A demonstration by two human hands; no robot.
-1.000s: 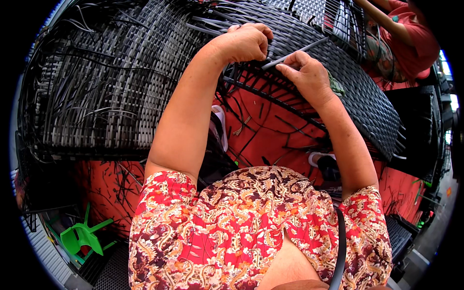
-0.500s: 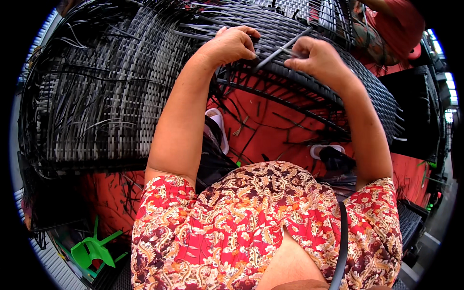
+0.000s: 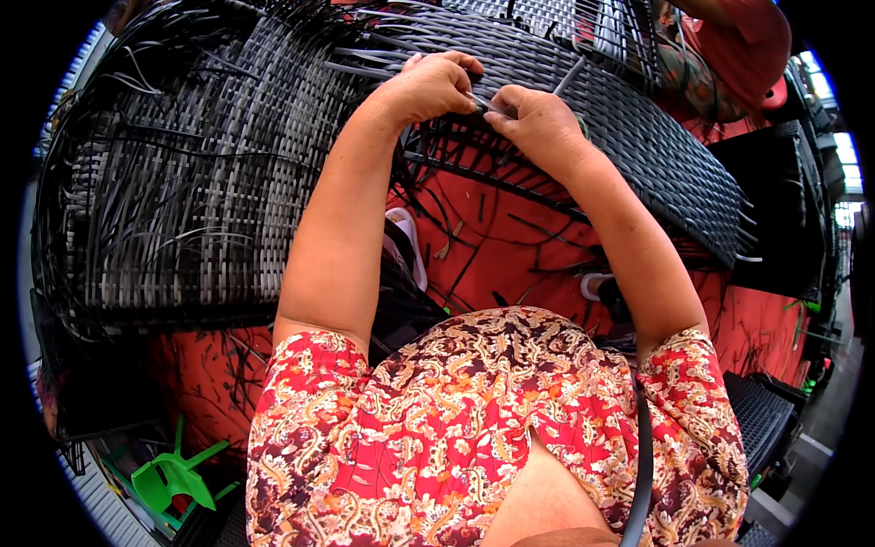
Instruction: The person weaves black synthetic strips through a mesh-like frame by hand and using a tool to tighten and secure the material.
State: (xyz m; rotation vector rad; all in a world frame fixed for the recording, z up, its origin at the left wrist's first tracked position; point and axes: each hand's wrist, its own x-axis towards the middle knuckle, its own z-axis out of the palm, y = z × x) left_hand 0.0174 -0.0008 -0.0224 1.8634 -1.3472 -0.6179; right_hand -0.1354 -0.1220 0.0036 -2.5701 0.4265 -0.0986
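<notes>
Nearest the camera: patterned red blouse [image 3: 492, 428], both forearms running up from it toward the wicker frame [image 3: 228, 201], which serves as landmark here.

Below the frame: red floor [image 3: 510, 246] strewn with cut strand ends; a white shoe [image 3: 406, 242] just under the frame's lower edge; a green stool [image 3: 169, 479] well below and left of it.

At the frame's upper middle, where woven surface gives way to open uprights: left hand [image 3: 428, 87] curled, fingers closed around a dark strand [image 3: 488, 105], knuckles resting on the weave. Right hand [image 3: 538, 123] just beside it, thumb and forefinger pinched narrow on the same strand; a loose grey end [image 3: 570, 73] sticks up past the right hand. Hands almost touching.

Step, as judged: mid-weave, threading or tightening one strand through the uprights at the working edge. Left side of the frame looks woven; many loose ends hang off it.

Next move likely calls for a firm pull to seat the strand flush, keeping tension with one hand while the other feeds.

Beyond the frame, upper right: another person's red sleeve [image 3: 756, 41].
</notes>
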